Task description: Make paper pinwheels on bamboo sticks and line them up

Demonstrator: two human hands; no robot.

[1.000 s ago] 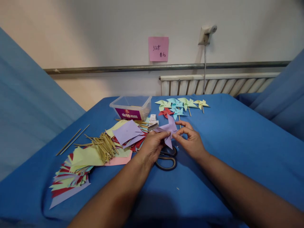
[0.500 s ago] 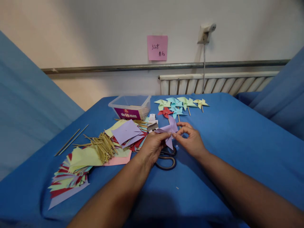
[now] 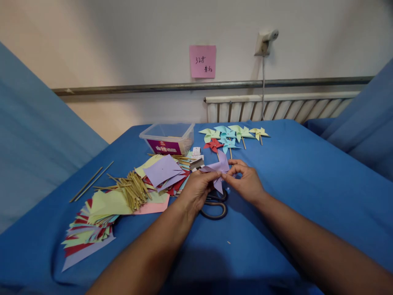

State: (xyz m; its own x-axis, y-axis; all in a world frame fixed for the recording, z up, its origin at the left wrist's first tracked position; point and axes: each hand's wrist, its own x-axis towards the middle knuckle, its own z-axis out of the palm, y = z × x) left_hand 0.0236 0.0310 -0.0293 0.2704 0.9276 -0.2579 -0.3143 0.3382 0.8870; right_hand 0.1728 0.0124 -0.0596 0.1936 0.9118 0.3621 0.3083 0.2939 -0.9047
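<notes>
The purple paper piece [image 3: 218, 169] is held just above the blue-covered table [image 3: 307, 184], a little right of the middle and nearer than the row of finished pinwheels [image 3: 233, 135]. It is part folded, with one point up and one hanging down. The left hand [image 3: 196, 190] is closed on its left side, thumb on top. The right hand [image 3: 247, 184] pinches it at the centre between thumb and forefinger, with the other fingers curled. The fingertips of the two hands nearly meet there. I cannot tell whether a pin or stick is already in the paper, because the pinch hides that spot.

The step in hand looks like gathering the cut corners to the centre. As a judgement, any further fold calls for the centre pinch to stay firm while the other hand brings a loose corner in, or the folded tips will spring back.

Scissors [image 3: 215, 209] lie on the cloth directly under the hands. To the left are loose coloured squares with a purple one [image 3: 162, 170] on top, a bundle of wooden sticks [image 3: 135, 190] and a fanned paper stack [image 3: 89, 229] nearer the edge. A clear plastic box [image 3: 167, 139] stands further back, and two single sticks [image 3: 90, 184] lie well apart at the far left.
</notes>
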